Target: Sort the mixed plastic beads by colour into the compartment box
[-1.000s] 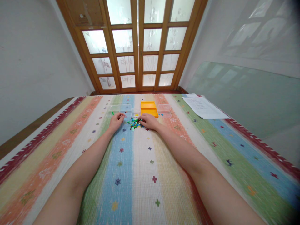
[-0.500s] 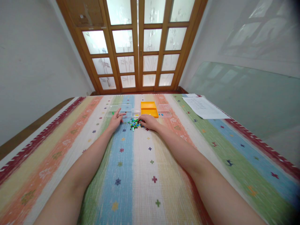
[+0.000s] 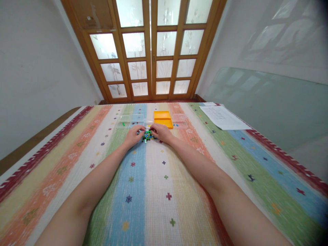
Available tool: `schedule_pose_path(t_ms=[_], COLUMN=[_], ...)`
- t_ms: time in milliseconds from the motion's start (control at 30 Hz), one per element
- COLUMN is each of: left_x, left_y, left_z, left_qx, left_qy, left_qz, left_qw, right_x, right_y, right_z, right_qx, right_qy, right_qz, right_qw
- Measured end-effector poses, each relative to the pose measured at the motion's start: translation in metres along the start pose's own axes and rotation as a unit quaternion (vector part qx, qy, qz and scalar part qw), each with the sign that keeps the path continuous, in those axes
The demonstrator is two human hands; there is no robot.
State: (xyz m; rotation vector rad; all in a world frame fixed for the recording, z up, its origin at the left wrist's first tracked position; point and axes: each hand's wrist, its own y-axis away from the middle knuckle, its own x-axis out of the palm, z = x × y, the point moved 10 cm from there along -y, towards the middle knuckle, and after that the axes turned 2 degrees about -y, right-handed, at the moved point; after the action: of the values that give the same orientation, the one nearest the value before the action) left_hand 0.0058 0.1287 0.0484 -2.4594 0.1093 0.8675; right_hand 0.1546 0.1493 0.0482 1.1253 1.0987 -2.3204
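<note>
Most small coloured pieces (image 3: pixel 148 136) lie heaped between the left hand (image 3: pixel 134 135) and right hand (image 3: pixel 162 132), both curled, grip unclear; few sit in clear plastic trays (image 3: pixel 123 118).

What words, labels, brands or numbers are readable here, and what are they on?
None can be read.
White paper sheet: faint lines of marks, too small and blurred to read.
Brown panel on the door: a pale patch, too unclear to tell whether it bears text.
Orange box and small pieces: no lettering visible.
</note>
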Motion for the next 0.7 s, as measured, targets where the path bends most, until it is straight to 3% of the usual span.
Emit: schedule_pose_path(t_ms=[367,467,700], left_x=[0.015,0.016,0.007], left_y=[0.006,0.006,0.003], left_z=[-0.015,-0.013,0.003], left_qx=[0.052,0.04,-0.007], left_qy=[0.043,0.033,0.042], left_qz=[0.06,0.066,0.02], left_qw=[0.996,0.996,0.999], right_x=[0.001,0.002,0.0], right_y=[-0.002,-0.002,0.0], right_z=[0.003,0.003,-0.005], right_qx=[-0.015,-0.003,0.032], right_qy=[-0.058,-0.067,-0.038], right_qz=[-0.009,-0.002,-0.019], right_qw=[0.998,0.998,0.999])
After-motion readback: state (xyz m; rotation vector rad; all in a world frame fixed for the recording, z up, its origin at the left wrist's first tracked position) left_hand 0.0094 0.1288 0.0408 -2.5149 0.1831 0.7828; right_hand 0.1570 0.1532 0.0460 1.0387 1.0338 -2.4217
